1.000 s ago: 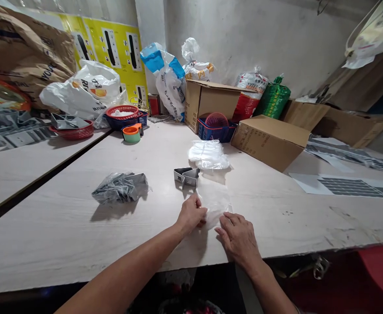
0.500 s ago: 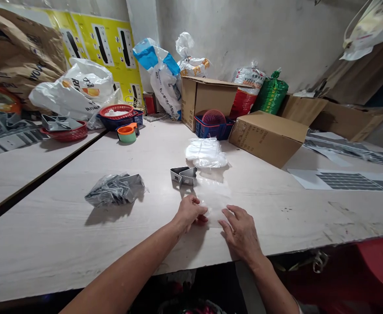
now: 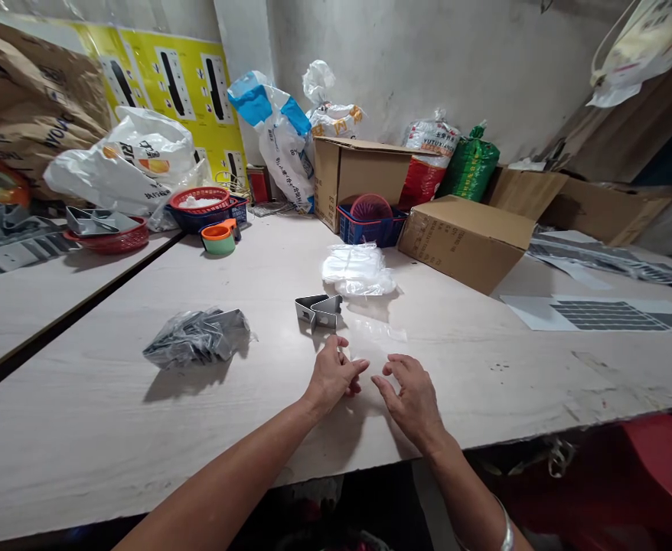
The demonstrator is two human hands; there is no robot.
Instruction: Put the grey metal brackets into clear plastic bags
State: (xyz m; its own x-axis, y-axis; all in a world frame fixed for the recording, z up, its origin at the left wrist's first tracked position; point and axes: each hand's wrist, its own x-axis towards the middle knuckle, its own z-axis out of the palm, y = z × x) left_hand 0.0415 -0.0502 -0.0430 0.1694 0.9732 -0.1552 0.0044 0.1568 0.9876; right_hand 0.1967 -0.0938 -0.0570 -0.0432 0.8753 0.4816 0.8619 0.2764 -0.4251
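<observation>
The right hand (image 3: 412,402) is lifting off the clear plastic bag (image 3: 375,337) on the desk (image 3: 141,436), fingers (image 3: 392,380) released; the left hand (image 3: 331,376) is curling its fingers (image 3: 356,369), and whether they're gripping the bag I cannot tell.

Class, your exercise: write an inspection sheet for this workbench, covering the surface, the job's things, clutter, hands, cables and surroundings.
surface: pale wooden table, scuffed towards the front right.
job's things: clear plastic sheet by the hands; angled metal bracket just beyond it.
clutter: plastic-wrapped metal brackets; white plastic bundle; printed sheet.
hands: left hand curled; right hand with fingers spread; neither clearly holds anything.
cables: nothing seen.
surroundings: cardboard box, blue basket, green sack and yellow poster along the wall.
</observation>
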